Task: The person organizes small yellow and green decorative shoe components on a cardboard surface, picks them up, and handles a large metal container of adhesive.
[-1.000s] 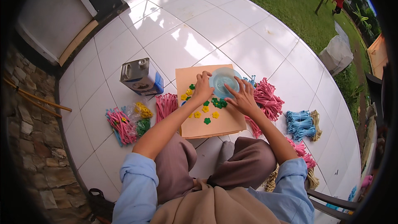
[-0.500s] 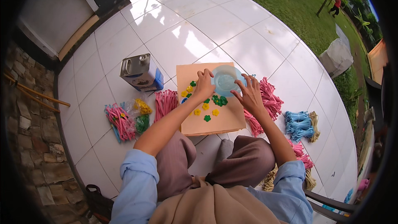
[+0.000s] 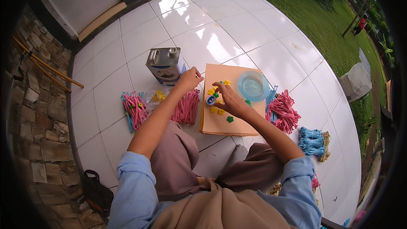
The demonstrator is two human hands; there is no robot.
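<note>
My left hand [image 3: 191, 79] hovers at the left edge of a tan cardboard sheet [image 3: 241, 123], beside a metal tin [image 3: 166, 68]. Its fingertips are pressed together; whatever may be between them is hidden. Over the sheet's left part reaches my right hand [image 3: 231, 101], open, thumb and fingers apart around small yellow flowers [image 3: 213, 110] and green ones. A small round blue-and-white lid or jar [image 3: 210, 100] sits by its thumb. One green flower [image 3: 230, 119] lies nearer me. The translucent blue bowl [image 3: 253, 86] rests on the sheet's far right corner, touched by neither hand.
Left of the sheet lie pink bundled stems [image 3: 186, 107], a plastic bag with yellow pieces [image 3: 157, 96] and a pink-blue bundle [image 3: 135, 108]. To the right are more pink stems [image 3: 285, 112] and a light-blue bundle [image 3: 311, 142]. A stone wall [image 3: 51, 144] borders the left.
Both hands have left the bowl and moved left; the bowl now stands at the far right corner. The yellow and green flowers are gathered more to the left. The view has shifted.
</note>
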